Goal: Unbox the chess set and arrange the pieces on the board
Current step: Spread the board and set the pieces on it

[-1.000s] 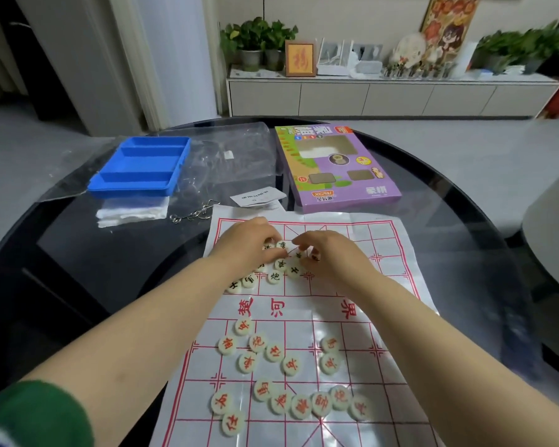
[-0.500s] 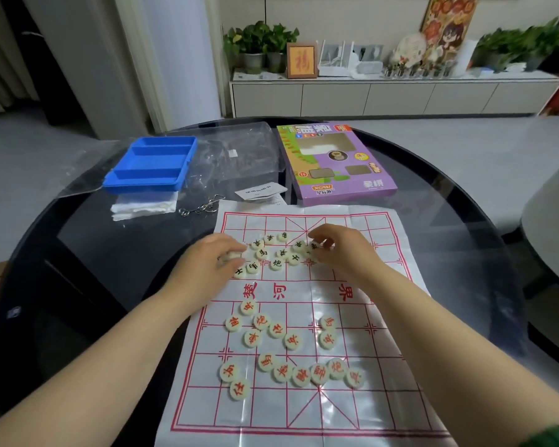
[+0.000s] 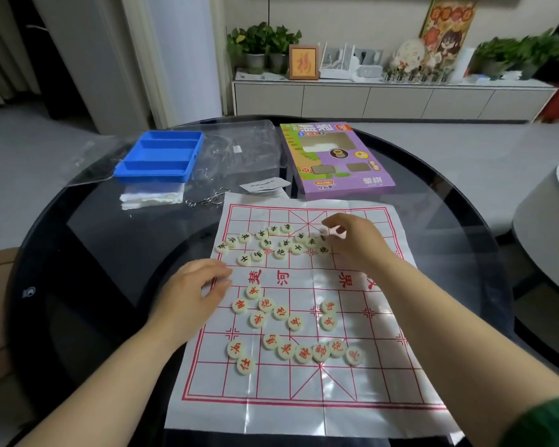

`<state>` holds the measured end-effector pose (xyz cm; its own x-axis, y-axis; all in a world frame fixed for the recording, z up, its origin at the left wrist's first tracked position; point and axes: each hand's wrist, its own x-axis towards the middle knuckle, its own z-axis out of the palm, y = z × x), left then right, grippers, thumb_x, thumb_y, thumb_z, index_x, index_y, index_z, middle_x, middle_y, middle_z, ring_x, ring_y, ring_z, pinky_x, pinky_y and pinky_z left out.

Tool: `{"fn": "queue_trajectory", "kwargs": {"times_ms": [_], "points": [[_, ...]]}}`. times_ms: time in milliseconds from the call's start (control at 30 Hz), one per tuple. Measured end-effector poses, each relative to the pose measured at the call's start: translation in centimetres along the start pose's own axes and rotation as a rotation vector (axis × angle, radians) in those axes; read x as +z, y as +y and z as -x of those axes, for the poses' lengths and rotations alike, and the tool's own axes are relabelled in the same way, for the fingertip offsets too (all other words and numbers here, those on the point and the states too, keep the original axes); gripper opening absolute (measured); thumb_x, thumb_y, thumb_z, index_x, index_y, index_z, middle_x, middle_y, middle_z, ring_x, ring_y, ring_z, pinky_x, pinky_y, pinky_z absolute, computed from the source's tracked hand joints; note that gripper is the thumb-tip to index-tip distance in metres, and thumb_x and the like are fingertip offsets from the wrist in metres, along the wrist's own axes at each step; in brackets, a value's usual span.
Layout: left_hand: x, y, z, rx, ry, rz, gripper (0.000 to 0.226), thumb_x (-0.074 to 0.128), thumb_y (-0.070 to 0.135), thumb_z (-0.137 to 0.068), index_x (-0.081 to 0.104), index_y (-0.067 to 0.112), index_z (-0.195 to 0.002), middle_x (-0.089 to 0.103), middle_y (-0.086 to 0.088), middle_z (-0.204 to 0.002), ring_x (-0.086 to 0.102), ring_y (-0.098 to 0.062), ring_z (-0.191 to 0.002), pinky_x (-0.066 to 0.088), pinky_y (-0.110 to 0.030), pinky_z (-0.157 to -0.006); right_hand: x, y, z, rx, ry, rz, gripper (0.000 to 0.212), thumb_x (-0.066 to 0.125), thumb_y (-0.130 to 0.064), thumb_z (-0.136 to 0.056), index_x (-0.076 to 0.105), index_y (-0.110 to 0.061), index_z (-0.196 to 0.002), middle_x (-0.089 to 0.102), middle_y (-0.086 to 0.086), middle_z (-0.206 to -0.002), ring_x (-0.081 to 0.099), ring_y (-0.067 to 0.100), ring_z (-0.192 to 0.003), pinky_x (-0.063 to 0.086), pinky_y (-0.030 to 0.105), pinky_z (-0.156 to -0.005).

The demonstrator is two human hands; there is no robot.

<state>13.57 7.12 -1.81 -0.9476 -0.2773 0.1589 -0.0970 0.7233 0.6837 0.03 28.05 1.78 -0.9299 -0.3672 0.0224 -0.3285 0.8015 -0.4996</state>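
The paper board (image 3: 352, 375), white with a red grid, lies flat on the round black glass table (image 3: 110, 253). Several pale round pieces with black characters (image 3: 279, 252) are scattered over its far half. Several with red characters (image 3: 284, 350) lie loose on the near half. My right hand (image 3: 355, 243) is over the far middle of the board, fingertips pinched on a pale piece at the right end of the black-lettered cluster. My left hand (image 3: 196, 293) rests on the board's left edge by the river line, fingers loosely curled, nothing visible in it.
Beyond the board lie the purple game box (image 3: 336, 159), a blue three-slot tray (image 3: 162, 156), a clear plastic bag (image 3: 239, 146), a paper slip (image 3: 265, 185), metal rings (image 3: 207, 198) and a white packet (image 3: 152, 196). A grey seat (image 3: 549, 237) stands to the right.
My left hand has pulled back from the black-lettered cluster to the board's left edge. My right hand has shifted slightly right, still at the cluster. The head has lifted, showing more of the board.
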Motion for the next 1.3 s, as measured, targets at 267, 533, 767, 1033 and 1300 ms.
{"fn": "queue_trajectory", "kwargs": {"times_ms": [267,533,767,1033,1300], "points": [[-0.4,0.7,3.8,-0.058,-0.059,0.069,0.028,0.054,0.018,-0.087,0.059,0.019,-0.114,0.043,0.019,-0.111,0.041,-0.002,-0.107,0.036,-0.020,-0.090,-2.4,-0.1,5.8,-0.094,0.043,-0.049,0.026,0.053,-0.011,-0.089,0.060,-0.013,-0.114,0.062,0.001,-0.108,0.046,-0.001,-0.072,0.037,0.007,-0.065],[-0.1,1.1,5.2,-0.051,-0.114,-0.080,0.041,0.055,0.033,-0.085,0.049,0.027,-0.126,0.041,0.018,-0.127,0.033,-0.009,-0.126,0.028,-0.029,-0.105,0.7,0.6,11.8,-0.007,0.005,-0.105,0.027,0.053,-0.012,-0.089,0.059,-0.017,-0.115,0.059,-0.001,-0.111,0.046,0.005,-0.084,0.035,0.004,-0.064],[0.0,0.5,5.2,-0.033,-0.104,-0.055,0.042,0.057,0.033,-0.084,0.052,0.025,-0.124,0.045,0.011,-0.134,0.036,-0.010,-0.126,0.029,-0.028,-0.104,2.2,2.5,15.3,-0.008,0.103,-0.271,0.030,0.061,-0.014,-0.085,0.059,-0.023,-0.113,0.054,-0.017,-0.104,0.050,0.001,-0.097,0.034,-0.006,-0.076],[0.2,0.3,5.1,-0.014,-0.094,-0.082,0.041,0.057,0.032,-0.084,0.053,0.024,-0.123,0.047,0.010,-0.131,0.037,-0.007,-0.120,0.028,-0.024,-0.099,2.4,3.0,15.7,-0.069,0.092,-0.230,0.040,0.066,-0.016,-0.080,0.056,-0.022,-0.118,0.044,-0.019,-0.103,0.040,-0.003,-0.099,0.025,-0.009,-0.080],[0.2,0.9,5.2,-0.011,-0.201,-0.283,0.062,0.046,0.048,-0.084,0.024,0.031,-0.140,0.025,0.012,-0.147,0.023,-0.013,-0.134,0.021,-0.032,-0.110,2.8,2.6,15.4,-0.139,0.109,-0.114,0.033,0.060,-0.027,-0.085,0.059,-0.020,-0.117,0.040,-0.016,-0.101,0.030,0.002,-0.099,0.026,0.001,-0.083]]}}
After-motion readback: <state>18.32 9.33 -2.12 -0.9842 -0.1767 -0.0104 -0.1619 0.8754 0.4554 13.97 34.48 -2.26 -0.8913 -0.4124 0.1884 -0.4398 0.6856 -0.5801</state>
